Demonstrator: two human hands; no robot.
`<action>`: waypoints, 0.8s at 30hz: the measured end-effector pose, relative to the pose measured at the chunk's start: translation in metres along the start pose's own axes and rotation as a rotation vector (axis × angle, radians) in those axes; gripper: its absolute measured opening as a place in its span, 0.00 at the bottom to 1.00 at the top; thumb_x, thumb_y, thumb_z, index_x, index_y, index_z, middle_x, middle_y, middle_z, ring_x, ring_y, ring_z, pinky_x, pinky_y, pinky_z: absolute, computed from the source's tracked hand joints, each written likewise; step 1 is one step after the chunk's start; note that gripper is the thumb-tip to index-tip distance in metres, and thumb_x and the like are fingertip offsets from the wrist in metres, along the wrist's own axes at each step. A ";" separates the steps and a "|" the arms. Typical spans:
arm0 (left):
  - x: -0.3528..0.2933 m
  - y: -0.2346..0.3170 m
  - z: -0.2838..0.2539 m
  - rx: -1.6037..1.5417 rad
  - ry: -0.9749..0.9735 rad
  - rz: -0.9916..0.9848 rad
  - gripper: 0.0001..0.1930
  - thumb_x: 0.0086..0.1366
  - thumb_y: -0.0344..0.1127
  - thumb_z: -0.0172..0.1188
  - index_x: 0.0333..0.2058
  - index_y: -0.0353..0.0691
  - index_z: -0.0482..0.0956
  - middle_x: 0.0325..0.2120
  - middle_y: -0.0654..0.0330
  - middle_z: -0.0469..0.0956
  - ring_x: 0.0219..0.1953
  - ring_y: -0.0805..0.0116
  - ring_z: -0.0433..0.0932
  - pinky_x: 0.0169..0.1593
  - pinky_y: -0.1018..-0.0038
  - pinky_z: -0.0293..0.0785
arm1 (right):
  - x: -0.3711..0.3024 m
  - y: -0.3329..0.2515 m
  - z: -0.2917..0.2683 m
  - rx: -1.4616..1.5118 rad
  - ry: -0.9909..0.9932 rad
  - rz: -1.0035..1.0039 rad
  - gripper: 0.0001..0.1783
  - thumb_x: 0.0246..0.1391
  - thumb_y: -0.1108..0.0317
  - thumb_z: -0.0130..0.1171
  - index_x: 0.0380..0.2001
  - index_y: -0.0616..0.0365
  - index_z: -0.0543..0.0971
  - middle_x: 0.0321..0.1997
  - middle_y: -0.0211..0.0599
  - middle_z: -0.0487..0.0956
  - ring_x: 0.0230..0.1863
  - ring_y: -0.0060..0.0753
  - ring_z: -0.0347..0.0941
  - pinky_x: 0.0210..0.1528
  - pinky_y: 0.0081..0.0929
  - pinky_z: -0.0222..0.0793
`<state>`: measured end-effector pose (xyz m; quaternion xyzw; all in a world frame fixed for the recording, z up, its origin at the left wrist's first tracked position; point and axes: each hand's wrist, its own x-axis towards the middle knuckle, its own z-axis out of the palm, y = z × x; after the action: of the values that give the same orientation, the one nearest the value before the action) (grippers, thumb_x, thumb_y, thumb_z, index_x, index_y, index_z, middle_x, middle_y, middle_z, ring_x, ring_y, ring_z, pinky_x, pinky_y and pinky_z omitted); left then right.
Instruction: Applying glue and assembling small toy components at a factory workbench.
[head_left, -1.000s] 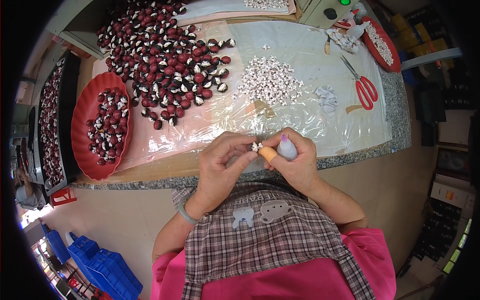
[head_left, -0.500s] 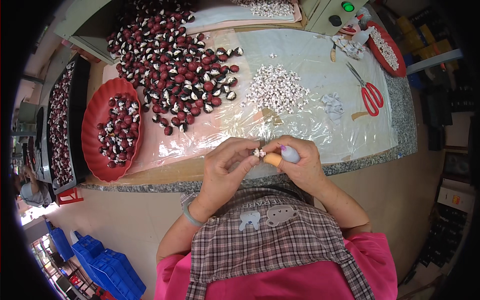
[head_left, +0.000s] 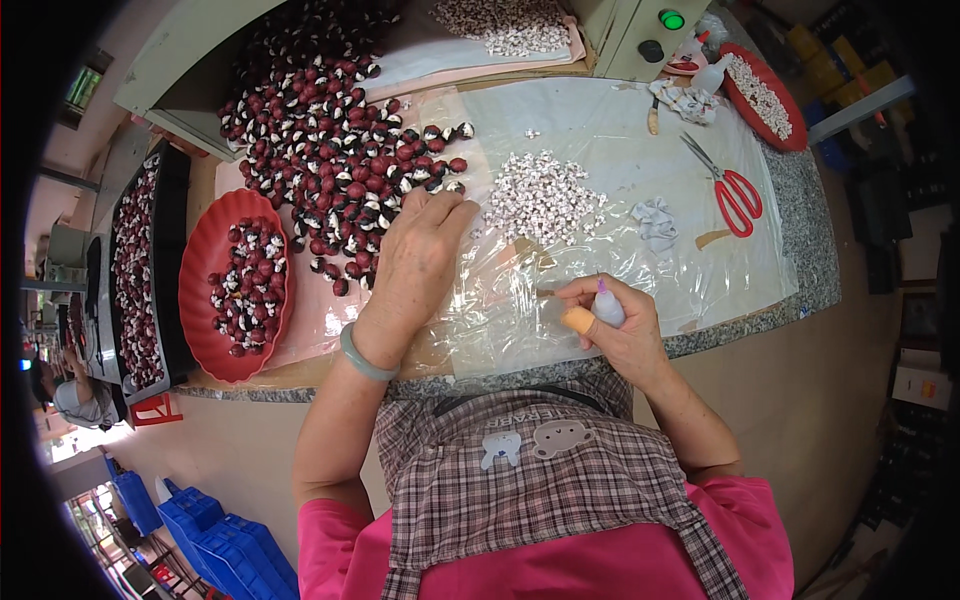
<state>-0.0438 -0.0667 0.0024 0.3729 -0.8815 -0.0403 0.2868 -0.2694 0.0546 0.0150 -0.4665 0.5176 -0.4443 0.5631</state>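
My left hand (head_left: 420, 255), with a pale green bangle at its wrist, reaches over the near right edge of a heap of small dark-red, black and white balls (head_left: 340, 185). Its fingers are bent and drawn together among the outermost balls; what they grip is hidden. My right hand (head_left: 622, 322) is closed around a small squeeze bottle (head_left: 607, 305) of whitish plastic with a purple tip. An orange cover (head_left: 577, 319) wraps its thumb. Between and beyond my hands lies a pile of tiny white pieces with dark specks (head_left: 545, 198) on the plastic-covered table.
A red scalloped tray (head_left: 195, 300) of balls and white pieces stands left, beside a black tray (head_left: 177, 240). Red-handled scissors (head_left: 738, 200), crumpled tissue (head_left: 655, 224) and a red dish (head_left: 732, 62) lie right. A box-like machine (head_left: 625, 50) borders the back.
My hands have parted. The left has moved forward and left to the heap, away from the small piece held between my fingers earlier. The right has shifted slightly right, still holding the bottle.
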 end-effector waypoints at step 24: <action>-0.062 0.064 -0.020 -1.949 0.024 -0.923 0.14 0.66 0.29 0.59 0.50 0.39 0.76 0.44 0.60 0.78 0.40 0.78 0.74 0.39 0.84 0.69 | 0.004 -0.009 -0.005 0.292 0.134 -0.169 0.21 0.52 0.73 0.66 0.48 0.61 0.71 0.39 0.41 0.79 0.26 0.20 0.74 0.20 0.11 0.65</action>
<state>-0.0390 0.0240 0.0076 0.2807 -0.2410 -0.8257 0.4259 -0.2744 0.0486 0.0231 -0.3910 0.4430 -0.5907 0.5495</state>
